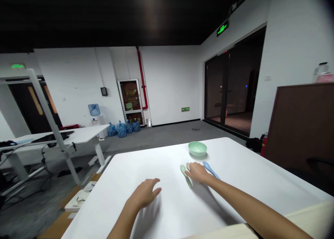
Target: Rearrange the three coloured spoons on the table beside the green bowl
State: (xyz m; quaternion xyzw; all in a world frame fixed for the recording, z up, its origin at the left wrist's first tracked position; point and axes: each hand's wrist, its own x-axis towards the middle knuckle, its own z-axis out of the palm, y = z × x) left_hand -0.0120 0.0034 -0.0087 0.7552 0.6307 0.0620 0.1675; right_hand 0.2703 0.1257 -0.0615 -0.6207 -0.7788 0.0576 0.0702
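Note:
My right hand (198, 172) is over a pale pinkish spoon (188, 166), its fingers curled down around it. The spoon's bowl end shows past my fingertips; most of its handle is hidden under the hand. Just left of it lies a light green spoon (186, 176), close to my thumb. On the other side a blue spoon (211, 169) rests on the table, partly covered by my forearm. Behind the spoons stands a light green bowl (197, 149). My left hand (146, 193) hovers above the tabletop, thumb and fingers apart, holding nothing.
The white table (146, 162) has rounded far corners. To the left are cardboard and a white box (75, 202) below table level, and another white desk (86, 133). Blue water bottles (121, 129) stand by the wall. A brown cabinet (300, 127) is on the right.

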